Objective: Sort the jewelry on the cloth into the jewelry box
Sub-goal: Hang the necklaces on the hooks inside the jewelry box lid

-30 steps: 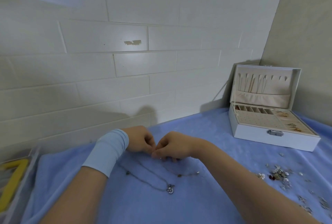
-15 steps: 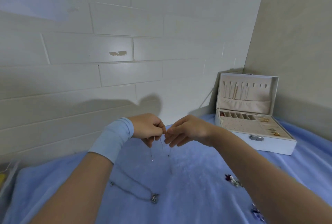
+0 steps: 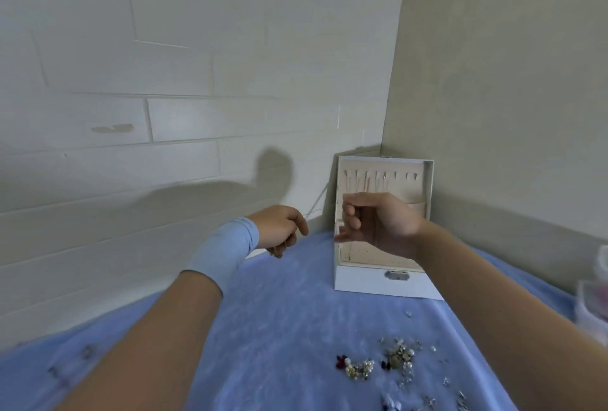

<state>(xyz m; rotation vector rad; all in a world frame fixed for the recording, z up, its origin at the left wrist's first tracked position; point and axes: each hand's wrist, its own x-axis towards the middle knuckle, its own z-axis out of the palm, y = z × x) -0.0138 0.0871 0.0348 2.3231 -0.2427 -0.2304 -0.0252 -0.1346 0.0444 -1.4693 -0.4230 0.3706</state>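
We've got a painted block wall [image 3: 184,88] filling most of the view, meeting a plain beige wall [image 3: 500,81] at about 1 o'clock, so it's a corner setup. Below that the blue cloth [image 3: 289,321] covers the whole surface. The white jewelry box [image 3: 368,282] sits open in the corner at roughly 2 o'clock from the middle, lid upright; most of its tray is hidden behind our right hand [image 3: 381,223], so we can't tell what's in which compartment.

That right hand hovers in front of the box with fingers loosely curled; a thin chain might hang from it, but it's too faint to call. Our left hand [image 3: 279,229], with a light blue wristband [image 3: 223,247], is curled closed around something small and glinty, too blurry to name.

The loose jewelry pile [image 3: 391,361] lies on the cloth at 5 o'clock, partly cut off at the bottom edge. Some clear container [image 3: 592,308] pokes in at 3 o'clock, mostly out of frame.
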